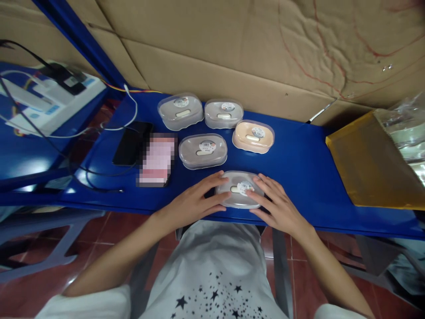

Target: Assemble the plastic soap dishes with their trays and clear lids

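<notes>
At the front edge of the blue table lies an oval plastic box [229, 201] with a clear lid, a pale oblong tab and a round printed sticker. My left hand [202, 195] grips its left end, fingers spread over the rim and lid. On the right end rests my right hand [274, 201], its fingertips on the lid and sticker. Together both hands hold the box flat between them. Just beyond it sits a similar greyish box [203, 157]. A peach-coloured box [253, 141] is to the right, and two more pale boxes, one left [179, 122] and one right [223, 119], stand farther back.
A phone with a blurred screen [157, 159] lies on the left, beside a black device [131, 144] and loose cables. A white power strip [56, 108] occupies the far left. On the right stands an open carton [375, 164] near plastic-wrapped goods [408, 137]. Cardboard [215, 48] lines the back.
</notes>
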{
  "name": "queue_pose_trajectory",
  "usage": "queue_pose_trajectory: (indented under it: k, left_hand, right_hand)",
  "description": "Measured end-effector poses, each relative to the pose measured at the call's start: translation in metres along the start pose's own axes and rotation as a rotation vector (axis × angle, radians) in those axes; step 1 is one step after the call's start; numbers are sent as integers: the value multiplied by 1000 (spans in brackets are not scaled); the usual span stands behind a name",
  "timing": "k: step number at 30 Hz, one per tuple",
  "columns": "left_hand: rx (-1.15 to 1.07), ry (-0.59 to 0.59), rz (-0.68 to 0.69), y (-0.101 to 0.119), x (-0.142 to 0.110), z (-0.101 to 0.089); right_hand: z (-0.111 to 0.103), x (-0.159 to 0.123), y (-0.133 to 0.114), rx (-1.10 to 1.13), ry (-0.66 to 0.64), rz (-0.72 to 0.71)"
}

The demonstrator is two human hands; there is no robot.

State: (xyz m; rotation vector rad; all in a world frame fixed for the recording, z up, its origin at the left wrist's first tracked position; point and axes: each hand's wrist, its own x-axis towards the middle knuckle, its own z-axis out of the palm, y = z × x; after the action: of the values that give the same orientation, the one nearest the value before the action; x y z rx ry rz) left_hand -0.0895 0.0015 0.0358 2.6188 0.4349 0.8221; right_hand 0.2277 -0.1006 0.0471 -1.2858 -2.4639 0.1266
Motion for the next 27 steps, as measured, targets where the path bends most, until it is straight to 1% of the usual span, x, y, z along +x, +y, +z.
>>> queue_pose_trajectory:
  k: [2,6,12,16,19,23,27]
  left_hand:
    - [-5,-33,-3,-1,-3,-3]
    - [-9,-30,-12,-4,-8,-5]
    - [-9,-10,13,-5,-9,-4]
    - [41,-17,-10,-3,-8,-3]
    - [44,-32,-30,-2,-8,-3]
    - [40,-12,-36,-3,-6,-1]
    - [10,-14,-50,-4,-6,-1]
  right_hand:
    - [-1,2,-1,6,-10,-2]
    - [2,3,-3,-12,-3,-7]
    - [9,-1,-2,-30,62,-30]
    - [13,-1,-2,-40,107,-34]
    - [15,-2,-2,-31,111,-16]
    - [14,-1,-2,-29,110,-28]
    - [12,0,-3,-10,98,-6]
